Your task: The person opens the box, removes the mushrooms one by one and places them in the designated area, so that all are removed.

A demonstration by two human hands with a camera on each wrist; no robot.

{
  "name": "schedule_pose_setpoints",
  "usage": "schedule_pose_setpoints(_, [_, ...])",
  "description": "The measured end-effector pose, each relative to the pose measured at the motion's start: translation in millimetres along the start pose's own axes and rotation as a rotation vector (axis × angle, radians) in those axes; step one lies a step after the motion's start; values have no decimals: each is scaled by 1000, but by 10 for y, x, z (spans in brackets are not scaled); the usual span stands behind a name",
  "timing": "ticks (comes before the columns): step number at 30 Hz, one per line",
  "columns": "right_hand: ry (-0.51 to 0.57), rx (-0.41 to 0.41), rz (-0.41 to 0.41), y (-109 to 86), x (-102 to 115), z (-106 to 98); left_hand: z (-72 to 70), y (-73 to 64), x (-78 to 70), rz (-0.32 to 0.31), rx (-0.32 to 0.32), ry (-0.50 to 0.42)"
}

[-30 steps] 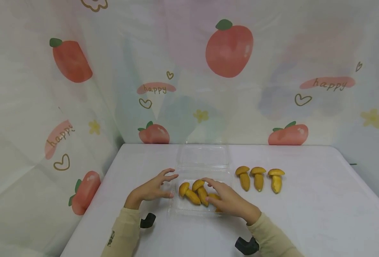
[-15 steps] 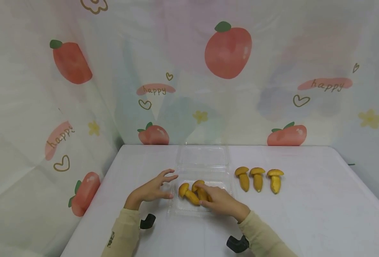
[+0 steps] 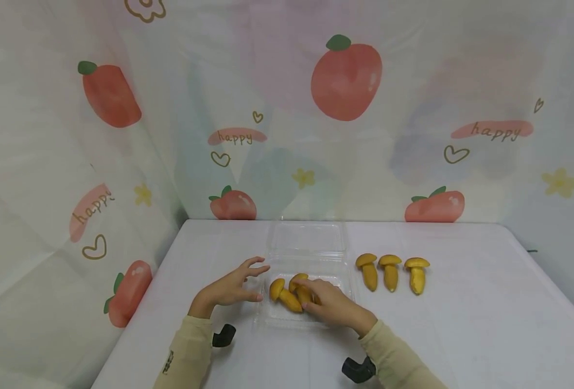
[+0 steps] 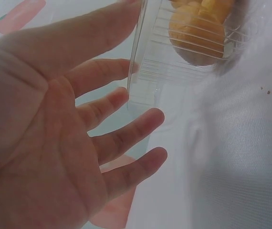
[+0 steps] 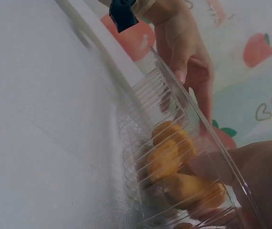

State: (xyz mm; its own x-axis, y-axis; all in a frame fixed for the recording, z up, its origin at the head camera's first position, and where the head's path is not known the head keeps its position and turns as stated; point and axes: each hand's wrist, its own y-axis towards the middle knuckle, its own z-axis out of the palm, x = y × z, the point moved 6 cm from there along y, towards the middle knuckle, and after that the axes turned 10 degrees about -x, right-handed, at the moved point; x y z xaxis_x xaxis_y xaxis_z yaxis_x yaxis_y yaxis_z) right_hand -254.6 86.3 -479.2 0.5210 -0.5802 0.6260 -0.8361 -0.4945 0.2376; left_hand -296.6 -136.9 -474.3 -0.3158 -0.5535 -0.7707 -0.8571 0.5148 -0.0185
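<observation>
A clear plastic box [image 3: 281, 317] stands on the table with its lid [image 3: 308, 237] folded back, away from me. In it lie yellow-brown toy mushrooms: one at the left [image 3: 287, 298], another beside it [image 3: 298, 281], and a third mostly hidden under my right hand [image 3: 334, 305]. That hand reaches into the box, fingers bent and thumb at the mushrooms; in the right wrist view the thumb lies against a mushroom [image 5: 186, 188] seen through the wall. My left hand [image 3: 230, 283] holds nothing, fingers spread, at the box's left rim [image 4: 137, 57].
Three more mushrooms stand in a row right of the box: the left one [image 3: 369, 275], the middle one [image 3: 391, 275] and the right one [image 3: 417, 278]. Behind the white table [image 3: 461, 324] hangs a printed cloth [image 3: 277, 81]. Black wrist devices [image 3: 224, 335] sit by both forearms.
My right hand has moved left within the box, covering the third mushroom and closing in on it. The mushrooms have shifted slightly. My left hand has stayed in place.
</observation>
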Motion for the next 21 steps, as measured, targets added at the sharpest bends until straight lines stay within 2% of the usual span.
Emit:
schedule_pose_setpoints(8, [35, -67, 9, -11, 17, -33, 14, -11, 0, 3, -1, 0])
schedule_pose_setpoints(16, [81, -110, 68, -20, 27, -129, 2, 8, -8, -14, -9, 9])
schedule_pose_setpoints(21, [100, -132, 60, -62, 49, -189, 3, 13, 1, -13, -8, 2])
